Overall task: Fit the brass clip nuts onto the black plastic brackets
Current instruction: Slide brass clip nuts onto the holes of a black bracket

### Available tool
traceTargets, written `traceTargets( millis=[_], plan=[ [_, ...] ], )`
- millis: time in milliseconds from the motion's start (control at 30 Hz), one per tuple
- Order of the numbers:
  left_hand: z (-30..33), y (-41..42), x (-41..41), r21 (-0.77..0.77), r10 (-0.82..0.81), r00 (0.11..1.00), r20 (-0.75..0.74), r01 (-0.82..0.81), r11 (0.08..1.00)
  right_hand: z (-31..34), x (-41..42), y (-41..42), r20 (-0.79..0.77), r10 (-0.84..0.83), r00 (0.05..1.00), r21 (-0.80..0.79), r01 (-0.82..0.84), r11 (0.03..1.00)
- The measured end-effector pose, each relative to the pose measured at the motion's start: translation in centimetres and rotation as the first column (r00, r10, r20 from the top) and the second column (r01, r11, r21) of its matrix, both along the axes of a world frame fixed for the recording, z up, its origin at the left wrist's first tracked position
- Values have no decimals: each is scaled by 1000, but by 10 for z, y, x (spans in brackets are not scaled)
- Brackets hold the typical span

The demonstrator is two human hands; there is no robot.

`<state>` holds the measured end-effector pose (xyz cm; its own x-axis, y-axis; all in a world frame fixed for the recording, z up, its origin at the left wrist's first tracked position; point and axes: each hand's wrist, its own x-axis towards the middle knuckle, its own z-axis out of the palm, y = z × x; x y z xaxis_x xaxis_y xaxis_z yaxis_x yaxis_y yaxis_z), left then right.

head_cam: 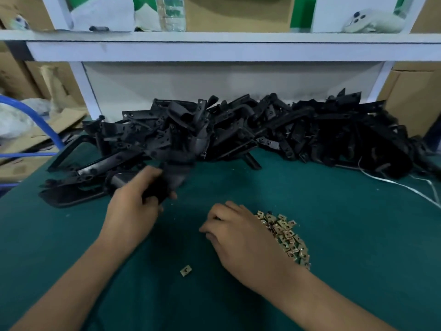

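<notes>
Brass clip nuts [284,235] lie heaped on the green bench mat [346,223], just beside and partly behind the person's right hand [241,237], while one stray clip nut [186,270] sits alone on the mat nearer the camera, between the two forearms. The right hand rests knuckles-up at the pile's near-left edge with fingers curled under; whether they already pinch a nut cannot be told, since the fingertips are hidden. Further out, the left hand [136,204] grips a black plastic bracket [157,187], fingers and thumb wrapped round its dark body, blurred as if in motion. Beyond it a long pile of black brackets [238,130] sprawls across the back of the mat, under a white shelf [214,51] carrying a water bottle [171,13].

By the look of it, the work stands at the pick-up stage: bracket in hand, nut being selected. The next move would call for bringing a single nut to the bracket's mounting tab, open side leading, and pushing it on squarely; the bracket must be turned so that tab faces the right hand.
</notes>
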<state>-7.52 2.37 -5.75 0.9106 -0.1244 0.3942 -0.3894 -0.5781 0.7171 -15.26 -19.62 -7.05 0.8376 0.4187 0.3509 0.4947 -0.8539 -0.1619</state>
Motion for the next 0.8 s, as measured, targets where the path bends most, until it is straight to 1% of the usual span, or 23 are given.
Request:
traceTargets(
  millis=[33,67,100,133,167,233,333,367,433,500,533,600,633,667,700,733,767,800],
  plan=[
    [-4,1,-2,185,26,994,102,-45,982,-2,2,-1,-11,-4,1000,29,5,1000],
    [-7,0,-4,326,15,978,210,-85,941,-3,4,-1,-23,-9,1000,52,10,999],
    [-9,-1,-5,419,-8,958,286,-117,901,-3,6,-1,-35,-13,999,66,16,998],
    [-9,-5,-7,467,-24,946,324,-138,873,-2,10,-1,-48,-21,999,77,25,997],
    [-10,-9,-7,482,-12,941,338,-162,861,-2,14,-1,-64,-27,998,74,32,997],
    [-12,-15,-9,453,39,947,319,-188,871,-1,21,1,-84,-30,996,41,34,999],
    [-18,-16,-10,381,4,982,189,-77,921,-1,23,1,-60,-40,997,40,43,998],
    [-19,-17,-10,394,-18,989,146,-41,918,-2,23,0,-28,-45,999,26,46,999],
    [-24,-19,-9,507,-79,988,132,1,862,-4,21,-4,38,-43,998,-25,44,999],
    [-22,-23,-7,597,-137,974,181,2,802,-4,19,-7,81,-12,997,-84,19,996],
    [-20,-25,-6,599,-156,965,212,-2,801,-4,19,-7,94,2,996,-111,8,994],
    [-15,-29,-4,574,-164,938,306,-44,818,-5,19,-5,122,8,993,-123,7,992],
    [-10,-32,-4,546,-145,921,360,-82,834,-4,19,-5,124,-6,992,-85,17,996],
    [-4,-33,-4,470,-100,905,413,-118,875,-4,18,-6,110,-29,994,1,29,1000],
    [3,-32,-2,322,-21,903,430,-131,937,-3,17,-7,77,-55,995,133,45,990],
    [11,-30,-1,137,40,929,368,-97,986,-2,16,-10,26,-70,997,296,59,953],
    [18,-29,3,-74,24,969,244,-6,997,0,16,-14,-28,-62,998,457,68,887],
    [24,-27,7,-261,-72,994,81,91,961,2,16,-18,-69,-46,997,582,78,810]
  ],
)
